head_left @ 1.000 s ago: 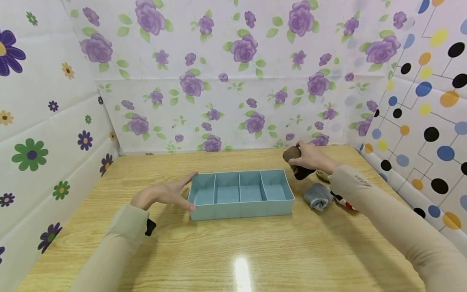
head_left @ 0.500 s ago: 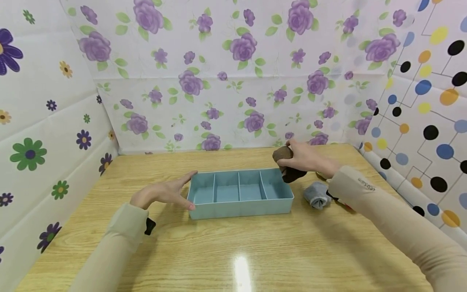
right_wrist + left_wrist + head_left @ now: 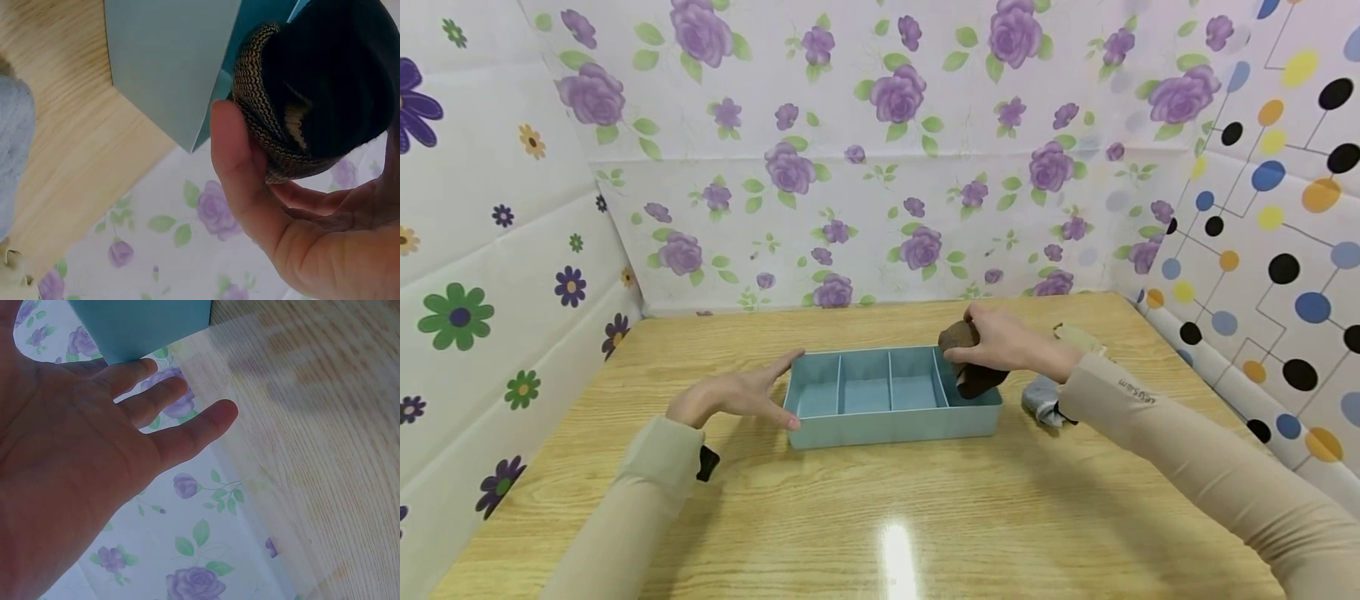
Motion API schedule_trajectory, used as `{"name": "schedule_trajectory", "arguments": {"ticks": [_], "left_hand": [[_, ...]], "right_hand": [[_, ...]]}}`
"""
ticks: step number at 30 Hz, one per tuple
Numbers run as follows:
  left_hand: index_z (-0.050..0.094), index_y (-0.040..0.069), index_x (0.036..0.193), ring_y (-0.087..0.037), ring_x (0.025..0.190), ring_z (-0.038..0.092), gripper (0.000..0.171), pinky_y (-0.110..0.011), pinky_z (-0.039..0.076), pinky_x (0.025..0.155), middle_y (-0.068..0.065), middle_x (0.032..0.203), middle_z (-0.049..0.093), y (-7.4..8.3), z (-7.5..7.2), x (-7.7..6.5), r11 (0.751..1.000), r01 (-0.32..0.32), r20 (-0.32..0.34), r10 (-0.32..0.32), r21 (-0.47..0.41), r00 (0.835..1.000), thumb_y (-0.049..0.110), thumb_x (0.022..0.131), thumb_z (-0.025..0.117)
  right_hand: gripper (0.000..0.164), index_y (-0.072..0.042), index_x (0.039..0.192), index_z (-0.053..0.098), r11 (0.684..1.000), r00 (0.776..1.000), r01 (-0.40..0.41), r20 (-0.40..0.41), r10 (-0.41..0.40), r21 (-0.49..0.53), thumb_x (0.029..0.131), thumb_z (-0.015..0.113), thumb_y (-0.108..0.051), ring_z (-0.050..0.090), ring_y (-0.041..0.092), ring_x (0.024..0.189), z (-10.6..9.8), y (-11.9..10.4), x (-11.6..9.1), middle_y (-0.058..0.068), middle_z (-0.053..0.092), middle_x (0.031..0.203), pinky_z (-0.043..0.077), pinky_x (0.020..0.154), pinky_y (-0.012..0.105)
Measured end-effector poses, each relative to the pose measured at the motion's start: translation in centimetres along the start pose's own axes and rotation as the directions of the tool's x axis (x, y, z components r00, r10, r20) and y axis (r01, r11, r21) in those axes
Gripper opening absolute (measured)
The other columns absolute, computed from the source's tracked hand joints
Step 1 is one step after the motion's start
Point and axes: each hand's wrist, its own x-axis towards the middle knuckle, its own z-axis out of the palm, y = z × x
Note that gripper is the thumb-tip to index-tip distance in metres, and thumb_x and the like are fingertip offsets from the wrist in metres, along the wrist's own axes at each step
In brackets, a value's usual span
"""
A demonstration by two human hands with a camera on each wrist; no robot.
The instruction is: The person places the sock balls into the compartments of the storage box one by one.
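Carried leftward since the earlier frame, a rolled brown cloth (image 3: 958, 336) is grasped by the fingers of the right hand (image 3: 1006, 340) at the rightmost compartment of the blue box (image 3: 891, 430). The box's left end is bracketed by the left hand (image 3: 737, 397), its fingers spread, grasping nothing. On the tabletop (image 3: 820, 517), a grey cloth (image 3: 1041, 398) is seen just right of the box.

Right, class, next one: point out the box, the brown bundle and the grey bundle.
Box (image 3: 893, 428), head view: middle of its near wall.
Brown bundle (image 3: 328, 84), right wrist view: its black part.
Grey bundle (image 3: 1041, 399), head view: middle of its visible part.
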Motion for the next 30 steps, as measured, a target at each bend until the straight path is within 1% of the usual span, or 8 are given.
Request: {"name": "schedule_trajectory", "arguments": {"ticks": [4, 8, 12, 15, 19, 23, 27, 30], "left_hand": [[-0.015, 0.021, 0.155, -0.044, 0.149, -0.002, 0.121, -0.067, 0.017, 0.114, -0.02, 0.162, -0.01, 0.07, -0.02, 0.04, 1.0, -0.002, 0.002, 0.002, 0.0, 1.0, 0.043, 0.08, 0.077], [-0.015, 0.02, 0.155, -0.044, 0.149, -0.002, 0.121, -0.067, 0.017, 0.114, -0.02, 0.162, -0.01, 0.07, -0.06, 0.09, 1.0, 0.001, 0.002, -0.001, 0.009, 1.0, 0.043, 0.08, 0.077], [-0.015, 0.02, 0.155, -0.044, 0.148, -0.002, 0.121, -0.067, 0.017, 0.114, -0.02, 0.162, -0.009, 0.03, -0.09, 0.13, 1.0, 0.004, 0.003, -0.004, 0.013, 1.0, 0.044, 0.08, 0.077], [-0.015, 0.02, 0.155, -0.044, 0.149, -0.002, 0.121, -0.067, 0.017, 0.114, -0.02, 0.162, -0.009, 0.01, -0.1, 0.12, 1.0, 0.005, 0.004, -0.005, 0.01, 1.0, 0.043, 0.079, 0.077], [-0.014, 0.02, 0.155, -0.043, 0.149, -0.002, 0.121, -0.066, 0.016, 0.114, -0.02, 0.162, -0.009, 0.07, -0.1, 0.12, 1.0, 0.002, 0.002, -0.002, 0.01, 1.0, 0.043, 0.079, 0.077], [-0.014, 0.02, 0.155, -0.043, 0.149, -0.002, 0.121, -0.066, 0.016, 0.114, -0.019, 0.162, -0.009, 0.09, -0.09, 0.11, 1.0, -0.004, -0.002, 0.004, 0.014, 1.0, 0.043, 0.079, 0.077], [-0.014, 0.019, 0.155, -0.043, 0.149, -0.002, 0.121, -0.066, 0.016, 0.114, -0.02, 0.162, -0.009, 0.08, -0.09, 0.1, 1.0, -0.006, -0.005, 0.006, 0.016, 1.0, 0.043, 0.079, 0.077], [-0.015, 0.019, 0.155, -0.044, 0.149, -0.001, 0.121, -0.066, 0.017, 0.114, -0.021, 0.162, -0.008, 0.11, -0.1, 0.07, 1.0, -0.007, -0.003, 0.007, 0.016, 1.0, 0.044, 0.079, 0.077]], "right_hand": [[0.074, 0.004, 0.133, 0.043, 1.0, 0.999, -0.007, 0.038, 0.007, -0.004, 0.09, 0.06, -0.053, 0.064, 0.021, 0.075, 0.17, 0.0, -0.02, 0.016, 0.067, 0.096, 0.053, 0.071, 0.036], [0.067, 0.005, 0.132, 0.045, 1.0, 0.999, 0.019, 0.044, -0.02, 0.016, 0.093, 0.059, -0.048, 0.056, 0.017, 0.059, -0.07, 0.02, -0.22, 0.011, 0.064, 0.081, 0.046, 0.057, 0.03], [0.047, 0.002, 0.121, 0.054, 0.996, 0.996, 0.089, 0.01, -0.089, 0.015, 0.093, 0.063, -0.035, 0.053, 0.014, 0.057, -0.26, -0.02, -0.5, 0.008, 0.063, 0.077, 0.043, 0.055, 0.026], [0.037, -0.001, 0.115, 0.059, 0.993, 0.993, 0.119, 0.006, -0.119, 0.009, 0.093, 0.064, -0.032, 0.05, 0.012, 0.056, -0.23, -0.07, -0.55, 0.007, 0.062, 0.073, 0.041, 0.054, 0.026], [0.036, -0.003, 0.112, 0.06, 0.994, 0.994, 0.107, 0.013, -0.107, -0.011, 0.091, 0.066, -0.033, 0.049, 0.012, 0.055, -0.07, -0.17, -0.5, 0.005, 0.062, 0.074, 0.039, 0.054, 0.026], [0.037, -0.004, 0.109, 0.061, 0.995, 0.996, 0.086, 0.009, -0.086, -0.058, 0.089, 0.069, -0.034, 0.051, 0.013, 0.06, 0.16, -0.33, -0.38, 0.005, 0.063, 0.081, 0.041, 0.058, 0.027], [0.038, -0.005, 0.107, 0.061, 0.992, 0.997, 0.074, 0.01, -0.074, -0.1, 0.087, 0.071, -0.035, 0.05, 0.014, 0.064, 0.41, -0.55, -0.2, 0.004, 0.062, 0.083, 0.04, 0.06, 0.028], [0.037, -0.003, 0.106, 0.061, 0.992, 0.997, 0.074, 0.014, -0.073, -0.104, 0.087, 0.072, -0.033, 0.049, 0.016, 0.064, 0.7, -0.67, -0.05, 0.006, 0.061, 0.082, 0.039, 0.06, 0.029]]}}
